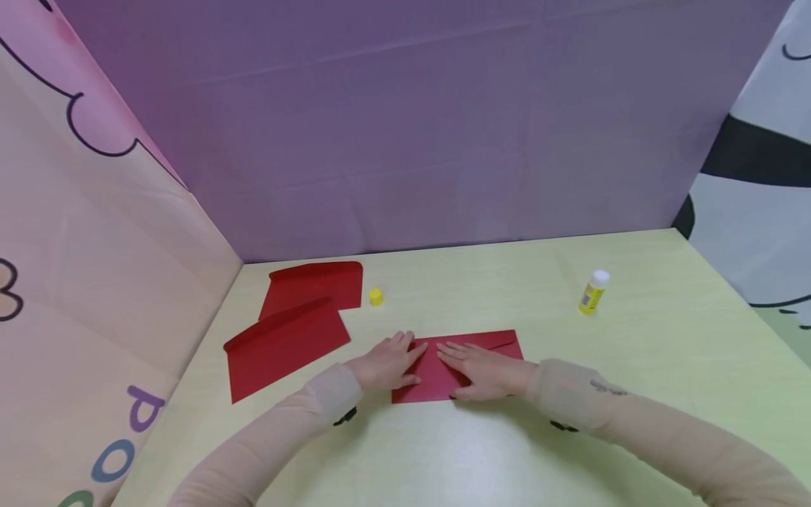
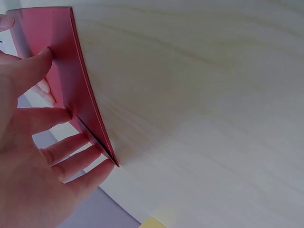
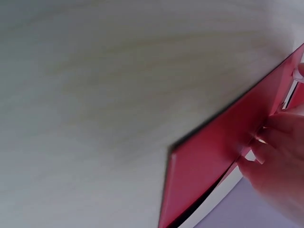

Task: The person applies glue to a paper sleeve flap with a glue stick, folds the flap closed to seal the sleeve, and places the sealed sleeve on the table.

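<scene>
A red envelope (image 1: 431,384) lies on the pale table in front of the person, its flap folded down. The left hand (image 1: 383,365) rests on its left end, fingers spread. In the left wrist view, that hand (image 2: 47,156) has its thumb on the envelope (image 2: 71,76) and several fingertips along the flap side and at a corner. On the right half, the right hand (image 1: 484,373) presses with extended fingers. The right wrist view shows this hand (image 3: 280,156) with fingertips on the envelope (image 3: 204,161), where a dark gap runs along the flap edge near one end.
Two more red envelopes lie at the left, a nearer one (image 1: 285,348) overlapping a farther one (image 1: 317,282). A small yellow cap (image 1: 376,296) sits beside them. A yellow glue stick (image 1: 593,292) with a white top stands at the right. A purple backdrop (image 1: 412,141) borders the table's back edge.
</scene>
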Available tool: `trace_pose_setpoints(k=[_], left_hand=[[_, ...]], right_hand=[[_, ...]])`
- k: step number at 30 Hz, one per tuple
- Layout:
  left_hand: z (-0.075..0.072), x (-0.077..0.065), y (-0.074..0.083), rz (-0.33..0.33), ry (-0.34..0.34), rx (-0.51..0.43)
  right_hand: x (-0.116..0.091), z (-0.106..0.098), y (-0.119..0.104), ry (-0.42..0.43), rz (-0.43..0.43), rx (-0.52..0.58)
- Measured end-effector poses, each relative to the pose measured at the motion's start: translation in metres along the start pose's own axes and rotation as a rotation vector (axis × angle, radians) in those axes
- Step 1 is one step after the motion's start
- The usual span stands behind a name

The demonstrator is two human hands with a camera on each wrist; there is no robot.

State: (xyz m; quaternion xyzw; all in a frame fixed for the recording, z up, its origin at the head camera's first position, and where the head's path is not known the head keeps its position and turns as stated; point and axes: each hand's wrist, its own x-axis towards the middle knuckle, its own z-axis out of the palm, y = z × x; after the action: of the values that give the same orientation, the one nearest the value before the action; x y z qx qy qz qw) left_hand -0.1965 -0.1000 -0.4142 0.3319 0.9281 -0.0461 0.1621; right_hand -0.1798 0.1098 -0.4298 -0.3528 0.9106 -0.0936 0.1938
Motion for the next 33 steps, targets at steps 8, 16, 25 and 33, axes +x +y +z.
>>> trace_pose_setpoints(k=[8, 16, 25, 33], left_hand=[[-0.001, -0.002, -0.002, 0.003, 0.003, 0.011], [0.002, -0.004, -0.003, 0.011, 0.016, 0.005], [0.002, -0.004, -0.001, 0.033, 0.03, 0.017], [0.005, -0.003, 0.001, 0.044, 0.057, 0.075]], right_hand=[[-0.01, -0.003, 0.008, 0.018, 0.019, 0.05], [-0.019, -0.002, 0.019, 0.044, -0.011, 0.051], [-0.029, -0.003, 0.03, 0.049, 0.005, 0.033], [-0.034, -0.006, 0.035, 0.055, 0.05, -0.021]])
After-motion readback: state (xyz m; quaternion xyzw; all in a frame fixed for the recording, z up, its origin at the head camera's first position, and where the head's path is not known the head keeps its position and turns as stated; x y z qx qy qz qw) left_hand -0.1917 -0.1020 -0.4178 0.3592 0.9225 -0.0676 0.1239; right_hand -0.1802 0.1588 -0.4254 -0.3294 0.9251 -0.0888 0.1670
